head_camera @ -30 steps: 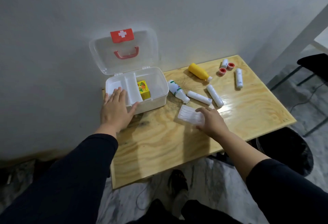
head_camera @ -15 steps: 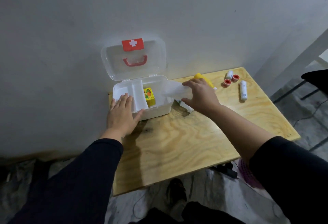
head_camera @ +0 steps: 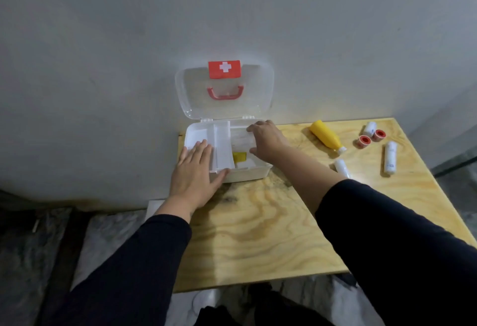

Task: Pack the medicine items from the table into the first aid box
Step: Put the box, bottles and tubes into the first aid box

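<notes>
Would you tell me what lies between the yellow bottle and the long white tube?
In the head view, two red-centred tape rolls lie between the yellow bottle and the long white tube.

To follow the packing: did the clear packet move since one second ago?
Yes. The clear packet, held by the right hand, went from the table to over the first aid box.
</notes>
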### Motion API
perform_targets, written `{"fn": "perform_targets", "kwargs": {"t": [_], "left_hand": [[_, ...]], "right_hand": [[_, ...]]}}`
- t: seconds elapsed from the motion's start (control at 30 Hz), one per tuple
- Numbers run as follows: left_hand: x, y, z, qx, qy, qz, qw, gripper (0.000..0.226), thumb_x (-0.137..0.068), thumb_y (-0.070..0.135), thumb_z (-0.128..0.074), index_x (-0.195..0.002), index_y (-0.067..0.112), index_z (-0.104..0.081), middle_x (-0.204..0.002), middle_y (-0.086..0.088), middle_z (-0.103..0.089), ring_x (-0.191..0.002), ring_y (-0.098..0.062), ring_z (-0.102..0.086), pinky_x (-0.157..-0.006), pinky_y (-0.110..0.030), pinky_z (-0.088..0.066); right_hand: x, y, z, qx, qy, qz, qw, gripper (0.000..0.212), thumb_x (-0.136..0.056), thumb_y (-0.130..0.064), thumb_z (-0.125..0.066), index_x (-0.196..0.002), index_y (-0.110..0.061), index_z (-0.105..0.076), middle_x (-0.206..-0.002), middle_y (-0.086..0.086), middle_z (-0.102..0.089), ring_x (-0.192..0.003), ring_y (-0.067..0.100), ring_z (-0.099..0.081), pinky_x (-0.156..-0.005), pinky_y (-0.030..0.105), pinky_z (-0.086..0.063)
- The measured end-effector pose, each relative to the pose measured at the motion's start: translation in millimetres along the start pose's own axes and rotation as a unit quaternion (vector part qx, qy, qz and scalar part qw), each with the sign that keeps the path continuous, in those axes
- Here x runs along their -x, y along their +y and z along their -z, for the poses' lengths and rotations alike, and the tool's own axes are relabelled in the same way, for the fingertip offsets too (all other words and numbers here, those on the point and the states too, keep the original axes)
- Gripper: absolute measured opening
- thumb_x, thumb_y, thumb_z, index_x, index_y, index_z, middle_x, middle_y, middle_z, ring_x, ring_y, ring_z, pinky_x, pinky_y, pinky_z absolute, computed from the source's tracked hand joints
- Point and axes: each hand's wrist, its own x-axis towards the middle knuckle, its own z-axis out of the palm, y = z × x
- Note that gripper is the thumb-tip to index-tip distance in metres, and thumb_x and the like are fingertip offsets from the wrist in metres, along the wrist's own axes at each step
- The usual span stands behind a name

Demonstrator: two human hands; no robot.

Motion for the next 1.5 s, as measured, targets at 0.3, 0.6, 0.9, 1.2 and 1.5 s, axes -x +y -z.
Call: {"fn": "perform_targets", "kwargs": {"t": [0.3, 0.6, 0.9, 1.2, 1.5], "left_hand": [[1.7, 1.7, 4.3, 0.003, -0.001, 0.0, 1.0, 0.086, -0.085, 0.068, -0.009, -0.15, 0.012, -0.016, -0.159, -0.003, -0.011, -0.146, -0.014, -0.003, -0.12, -0.037, 0.0], [2.9, 2.0, 3.5, 0.0, 0.001, -0.001, 1.0, 0.084, -0.087, 0.068, -0.011, -0.15, 0.013, -0.013, -0.16, -0.002, -0.009, -0.146, -0.014, -0.001, -0.119, -0.034, 0.006], [1.7, 1.0, 1.5, -0.003, 0.006, 0.002, 1.0, 0.087, -0.085, 0.069, -0.007, -0.15, 0.012, -0.014, -0.159, -0.002, -0.011, -0.146, -0.013, -0.002, -0.118, -0.034, 0.007], [1.6, -0.6, 0.2, -0.004, 0.006, 0.001, 1.0, 0.085, -0.086, 0.068, -0.012, -0.15, 0.012, -0.017, -0.159, -0.003, -0.013, -0.146, -0.014, -0.005, -0.119, -0.035, 0.004], [0.9, -2.1, -2.8, -0.001, 0.005, -0.003, 1.0, 0.092, -0.081, 0.071, -0.004, -0.149, 0.011, -0.019, -0.158, -0.004, -0.016, -0.146, -0.015, -0.008, -0.119, -0.036, 0.001]], "right_hand": [[-8.3, -8.8, -18.0, -0.092, -0.006, -0.07, 0.993, 0.058, -0.081, -0.007, -0.07, -0.132, -0.005, -0.042, -0.126, 0.017, -0.056, -0.118, 0.032, -0.053, -0.092, 0.035, -0.045], [-13.0, -16.1, -22.3, -0.113, 0.003, -0.159, 0.981, 0.027, -0.088, -0.005, -0.062, -0.115, 0.001, -0.058, -0.112, 0.015, -0.066, -0.102, 0.028, -0.064, -0.082, 0.031, -0.052], [-23.1, -27.4, -36.0, -0.183, 0.017, -0.177, 0.967, 0.031, -0.084, -0.015, -0.07, -0.113, -0.009, -0.062, -0.101, 0.009, -0.07, -0.091, 0.024, -0.067, -0.084, 0.034, -0.056], [18.3, 15.7, 5.7, -0.218, 0.195, -0.165, 0.942, 0.028, -0.086, -0.008, -0.063, -0.114, -0.006, -0.066, -0.109, 0.013, -0.071, -0.102, 0.027, -0.064, -0.088, 0.034, -0.05], [95.2, 65.4, -46.0, -0.172, 0.11, -0.248, 0.947, 0.036, -0.082, -0.015, -0.068, -0.115, -0.014, -0.055, -0.116, 0.009, -0.058, -0.102, 0.03, -0.059, -0.077, 0.035, -0.046]]}}
